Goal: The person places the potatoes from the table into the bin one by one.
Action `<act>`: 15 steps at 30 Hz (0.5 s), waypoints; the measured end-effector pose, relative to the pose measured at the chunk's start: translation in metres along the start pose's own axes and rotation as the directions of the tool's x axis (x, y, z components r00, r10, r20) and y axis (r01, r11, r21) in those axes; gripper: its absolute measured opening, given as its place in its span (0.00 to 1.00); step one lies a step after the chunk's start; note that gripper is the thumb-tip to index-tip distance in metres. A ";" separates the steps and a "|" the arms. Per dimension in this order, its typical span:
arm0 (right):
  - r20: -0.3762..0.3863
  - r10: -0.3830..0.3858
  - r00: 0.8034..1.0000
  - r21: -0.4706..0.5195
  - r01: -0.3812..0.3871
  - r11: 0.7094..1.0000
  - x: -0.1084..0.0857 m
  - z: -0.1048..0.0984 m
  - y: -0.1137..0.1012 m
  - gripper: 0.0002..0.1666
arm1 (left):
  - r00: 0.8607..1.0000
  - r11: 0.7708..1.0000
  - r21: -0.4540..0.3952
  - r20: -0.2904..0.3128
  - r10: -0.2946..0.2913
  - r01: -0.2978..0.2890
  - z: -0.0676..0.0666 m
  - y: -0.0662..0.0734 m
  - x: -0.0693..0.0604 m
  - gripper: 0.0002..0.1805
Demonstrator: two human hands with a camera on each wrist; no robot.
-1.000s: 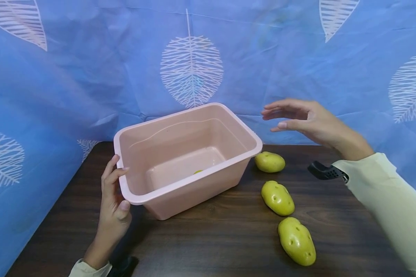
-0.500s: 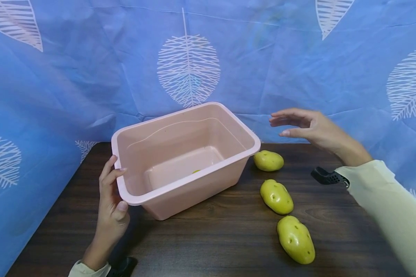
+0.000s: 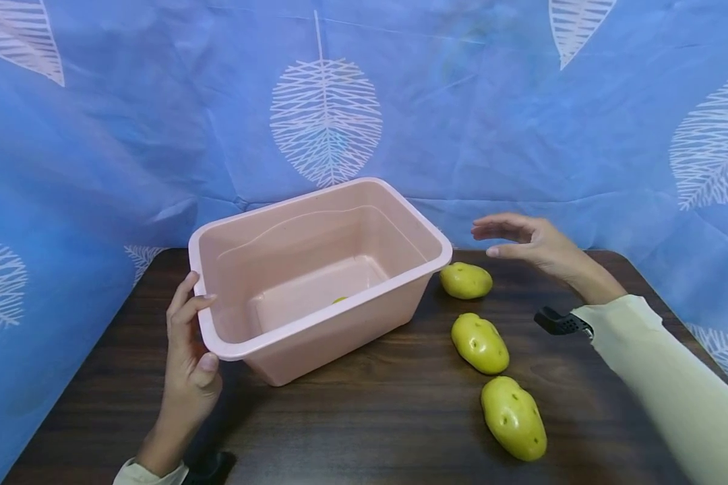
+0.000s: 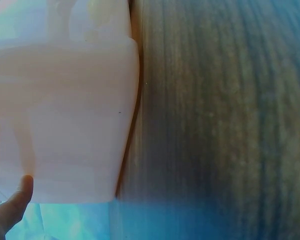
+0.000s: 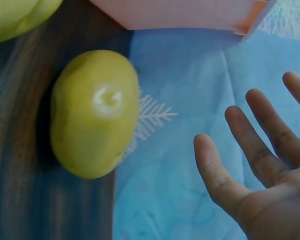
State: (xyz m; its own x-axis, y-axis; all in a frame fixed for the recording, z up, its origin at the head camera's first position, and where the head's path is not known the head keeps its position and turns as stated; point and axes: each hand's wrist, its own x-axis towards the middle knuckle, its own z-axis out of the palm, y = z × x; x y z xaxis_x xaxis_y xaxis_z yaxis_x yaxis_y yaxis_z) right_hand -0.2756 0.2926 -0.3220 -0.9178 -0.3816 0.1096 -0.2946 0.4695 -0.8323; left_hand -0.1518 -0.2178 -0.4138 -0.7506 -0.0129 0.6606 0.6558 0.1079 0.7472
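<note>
Cream fabric covers both forearms, with the left cuff (image 3: 148, 473) at the near edge of the head view. From it the left hand (image 3: 189, 367) extends upward and grips the pink bin (image 3: 340, 340) at its left end, two fingers bent over the rim and the thumb against the near corner. Three yellow potatoes lie in a row to the right of the bin: the near potato (image 3: 513, 419), the middle potato (image 3: 480, 343) and the far potato (image 3: 466, 280), which is just beside the bin's right end. A small yellow patch (image 3: 339, 300) shows inside the bin, mostly hidden by the near wall. The right hand (image 3: 536, 246) is raised near the far potato but apart from it, pointing left, fingers spread and slightly bent, thumb separated. The supporting surface is a dark wood-grain table (image 3: 370, 431) with rounded far corners. Behind it hangs a creased blue cloth (image 3: 449, 135) printed with white leaves.
</note>
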 end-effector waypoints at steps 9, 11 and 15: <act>0.009 0.034 0.999 0.038 -0.034 0.999 0.000 0.011 0.020 0.29 | 1.000 0.999 -0.032 -0.009 0.004 -0.005 -0.001 -0.002 -0.002 0.37; 0.007 0.041 0.999 0.036 -0.041 0.999 -0.001 0.012 0.024 0.30 | 1.000 1.000 -0.014 -0.013 0.001 -0.002 0.000 -0.001 -0.002 0.37; -0.015 0.037 0.999 0.005 -0.037 0.999 -0.002 0.015 0.032 0.29 | 1.000 1.000 0.014 -0.015 -0.003 0.003 0.001 -0.002 -0.003 0.37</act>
State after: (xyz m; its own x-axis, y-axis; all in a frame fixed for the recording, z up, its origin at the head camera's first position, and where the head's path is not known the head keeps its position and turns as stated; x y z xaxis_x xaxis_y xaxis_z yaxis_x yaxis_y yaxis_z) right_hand -0.2795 0.2966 -0.3571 -0.9319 -0.3521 0.0866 -0.2591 0.4797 -0.8383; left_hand -0.1510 -0.2169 -0.4170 -0.7514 -0.0284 0.6593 0.6520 0.1221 0.7483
